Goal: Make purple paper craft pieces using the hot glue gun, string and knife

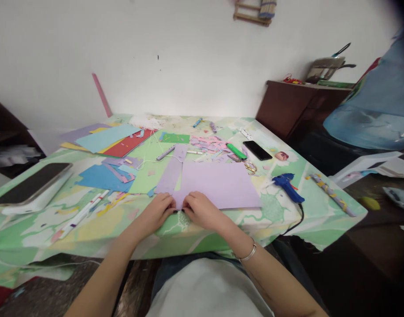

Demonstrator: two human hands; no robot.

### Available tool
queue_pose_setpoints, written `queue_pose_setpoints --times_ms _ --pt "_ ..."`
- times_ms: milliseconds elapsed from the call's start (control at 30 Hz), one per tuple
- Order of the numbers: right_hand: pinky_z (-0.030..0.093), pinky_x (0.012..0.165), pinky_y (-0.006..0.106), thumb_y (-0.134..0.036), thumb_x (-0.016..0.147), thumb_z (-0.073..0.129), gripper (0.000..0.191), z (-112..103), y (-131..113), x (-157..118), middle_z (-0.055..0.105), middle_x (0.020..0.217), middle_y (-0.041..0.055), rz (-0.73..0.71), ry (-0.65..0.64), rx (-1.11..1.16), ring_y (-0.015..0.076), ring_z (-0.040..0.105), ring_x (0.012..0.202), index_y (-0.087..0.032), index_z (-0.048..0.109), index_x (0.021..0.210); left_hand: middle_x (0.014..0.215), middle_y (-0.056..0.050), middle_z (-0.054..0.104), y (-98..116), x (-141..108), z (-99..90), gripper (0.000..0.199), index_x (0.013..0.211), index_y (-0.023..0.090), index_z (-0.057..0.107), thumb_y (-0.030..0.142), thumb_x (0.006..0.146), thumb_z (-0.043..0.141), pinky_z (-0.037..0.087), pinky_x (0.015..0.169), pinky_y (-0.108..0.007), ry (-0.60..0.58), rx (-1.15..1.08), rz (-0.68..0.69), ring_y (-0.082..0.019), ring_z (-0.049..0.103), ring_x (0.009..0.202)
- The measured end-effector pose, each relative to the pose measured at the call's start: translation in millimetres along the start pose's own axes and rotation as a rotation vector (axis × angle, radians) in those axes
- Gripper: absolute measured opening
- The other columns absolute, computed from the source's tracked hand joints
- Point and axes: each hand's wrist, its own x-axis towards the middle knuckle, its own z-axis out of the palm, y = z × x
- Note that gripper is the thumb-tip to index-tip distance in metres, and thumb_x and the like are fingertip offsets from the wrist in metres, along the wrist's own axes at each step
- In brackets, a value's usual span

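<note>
A large purple sheet [221, 182] lies flat near the table's front edge. At its lower left corner, my right hand [202, 210] is closed with fingertips pinching the sheet's edge. Just left of it, my left hand [157, 212] is closed on the lower end of a purple paper strip [170, 176], close to the sheet. Between the two hands is a small gap, where strip and sheet meet or overlap. A second narrow purple piece [180, 152] lies above the strip.
Blue glue gun [287, 187], wrapped stick [332, 193] and black phone [257, 150] lie right. Scissors [250, 167], green cutter [236, 151] and pink scraps [208, 143] sit behind the sheet. Coloured papers [109, 137], markers [81, 215] and another phone [33, 182] are left.
</note>
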Motion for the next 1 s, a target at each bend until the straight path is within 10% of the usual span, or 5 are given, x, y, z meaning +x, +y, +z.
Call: queue_pose_setpoints --times_ms 1000 --pt "0.037 0.076 0.031 -0.020 0.089 0.051 0.010 -23 27 -26 0.060 0.089 0.0079 -0.061 -0.075 -0.215 0.0188 0.051 0.086 -0.013 0.057 0.086 0.079 -0.005 0.055 13 11 13.0 0.016 0.076 0.016 0.051 0.015 0.088 0.042 0.037 0.070 -0.033 0.047 0.120 0.005 -0.021 0.046 0.078"
